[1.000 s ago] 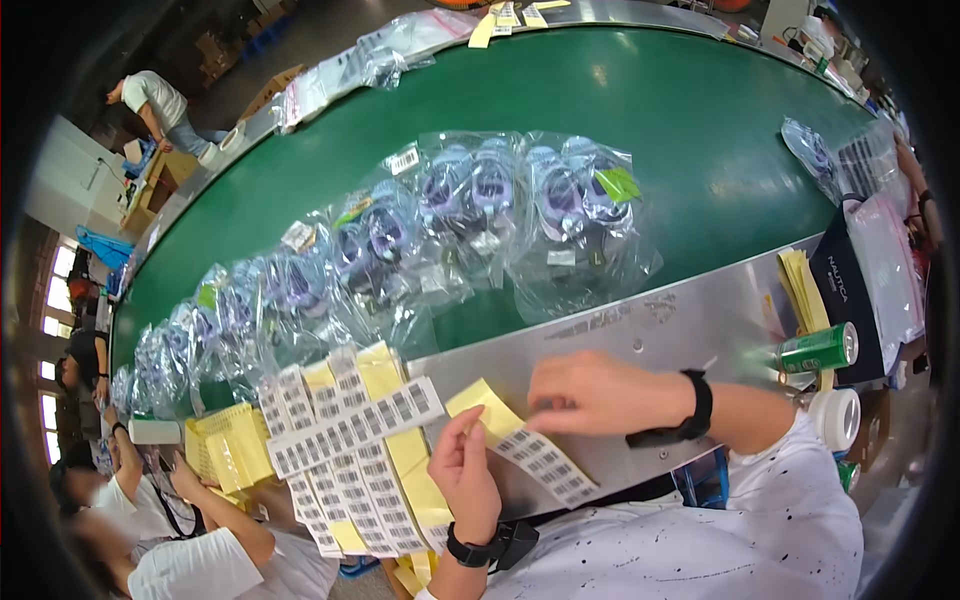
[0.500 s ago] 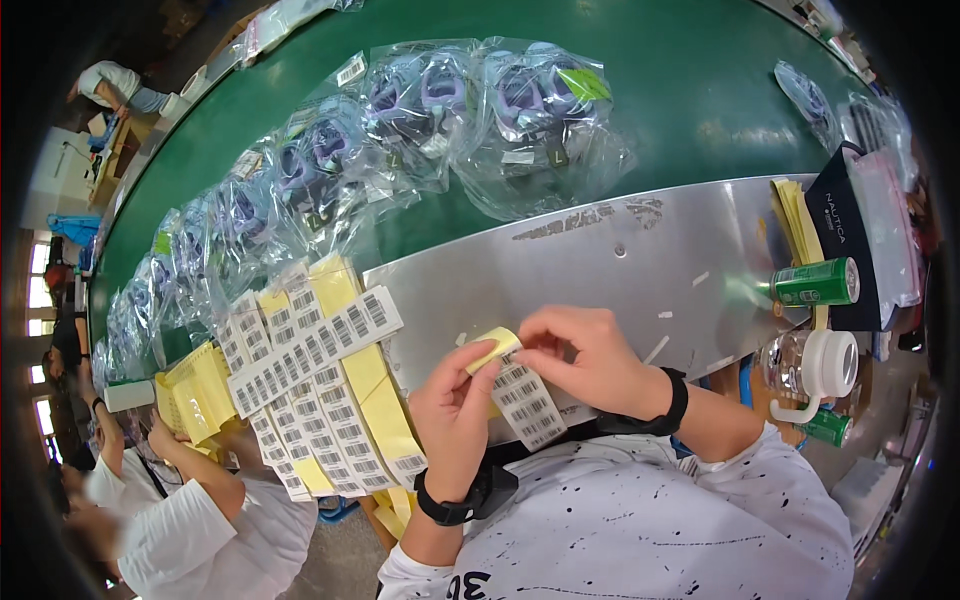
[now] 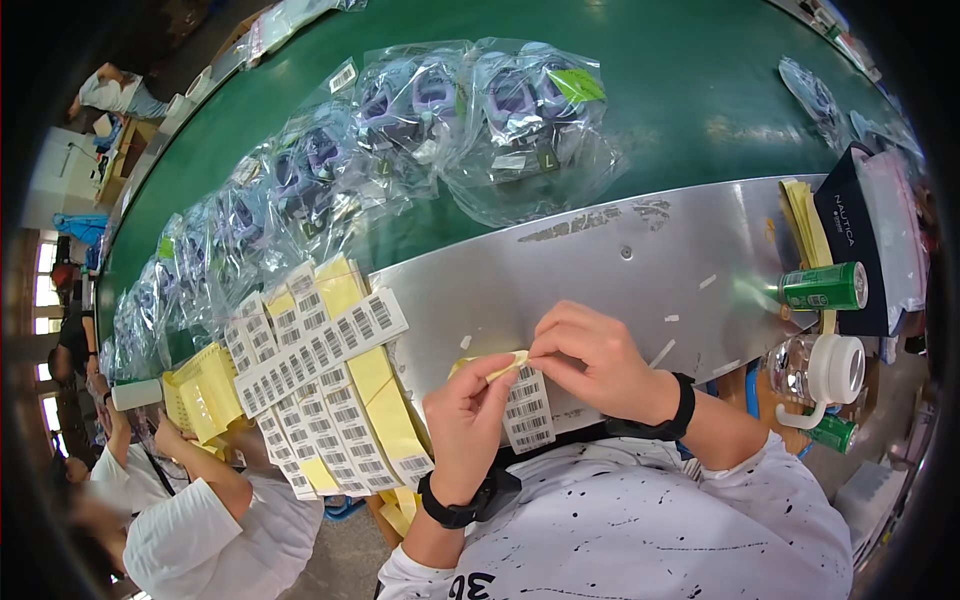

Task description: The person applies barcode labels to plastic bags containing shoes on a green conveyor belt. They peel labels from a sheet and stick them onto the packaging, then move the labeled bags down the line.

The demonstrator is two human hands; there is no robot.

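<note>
A strip of white barcode labels on yellow backing (image 3: pixel 529 412) hangs between my hands over the metal plate's near edge. My left hand (image 3: pixel 468 412) pinches its upper left part, where the yellow backing is folded over. The fingertips of my right hand (image 3: pixel 590 358) close on the strip's top edge; whether a single label is between them is too small to tell. To the left, several barcode label sheets (image 3: pixel 330 430) lie overlapped, with one strip (image 3: pixel 320 352) slanting across them. Beyond them, pairs of blue-purple shoes (image 3: pixel 515 95) in clear plastic bags line the green table.
The metal plate (image 3: pixel 560 260) borders the green table (image 3: pixel 690 100). At right stand a green can (image 3: pixel 822 287), a dark box (image 3: pixel 850 235) and a clear jug with white lid (image 3: pixel 800 370). A co-worker in a white shirt (image 3: pixel 215 535) sits at left, beside a yellow packet (image 3: pixel 205 395).
The strip between my hands has swung more upright, and its curled yellow top has flattened and been drawn to the right. My right hand has shifted slightly right, its fingers closer together.
</note>
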